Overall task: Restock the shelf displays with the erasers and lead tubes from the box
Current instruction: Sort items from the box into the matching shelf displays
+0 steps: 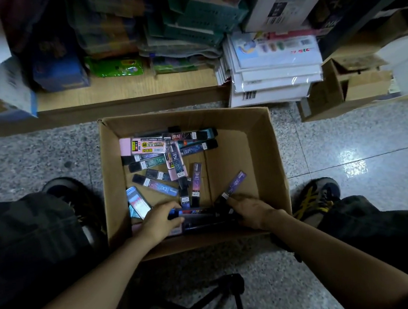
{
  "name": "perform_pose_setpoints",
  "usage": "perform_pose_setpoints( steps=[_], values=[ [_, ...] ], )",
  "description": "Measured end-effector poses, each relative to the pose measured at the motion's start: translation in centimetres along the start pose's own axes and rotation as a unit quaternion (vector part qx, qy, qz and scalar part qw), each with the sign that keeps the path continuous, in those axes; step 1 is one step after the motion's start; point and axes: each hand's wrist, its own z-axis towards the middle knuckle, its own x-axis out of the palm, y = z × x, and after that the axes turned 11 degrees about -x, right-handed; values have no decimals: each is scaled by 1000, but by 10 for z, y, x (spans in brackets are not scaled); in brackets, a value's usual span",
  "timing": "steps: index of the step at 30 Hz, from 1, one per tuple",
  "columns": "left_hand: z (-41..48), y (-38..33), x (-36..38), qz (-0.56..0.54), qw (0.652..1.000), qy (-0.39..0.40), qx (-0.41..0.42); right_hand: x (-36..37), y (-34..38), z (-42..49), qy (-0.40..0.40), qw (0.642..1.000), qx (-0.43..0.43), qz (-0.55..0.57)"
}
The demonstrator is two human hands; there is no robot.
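An open cardboard box (262, 148) stands on the floor between my feet. Several lead tubes (162, 184) lie scattered over its left half, with a pink pack (144, 145) at the back. Both hands are inside, at the near wall. My left hand (158, 222) curls round the left end of a bundle of dark tubes (199, 215). My right hand (250, 211) grips the bundle's right end, just below a purple tube (233, 184). A blue-and-white pack (139, 204) leans beside my left hand.
A low wooden shelf (120, 90) ahead holds stacked packs and boxes. White packets (274, 71) are piled to its right, next to another cardboard box (342, 87). My shoes (315, 198) flank the box on a speckled floor. A dark folding frame (225, 295) sits below.
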Motion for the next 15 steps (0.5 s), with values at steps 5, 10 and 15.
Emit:
perform_pose_setpoints(
  steps=[5, 10, 15],
  values=[
    [0, -5, -9, -100, 994, 43, -26, -11, -3, -5, -64, 989, 14, 134],
    [-7, -24, -25, -359, 923, 102, -90, -29, -2, -10, -221, 901, 71, 367],
    [-8, -59, -36, -500, 854, 104, -104, -61, 18, -19, -267, 696, 10, 666]
  ],
)
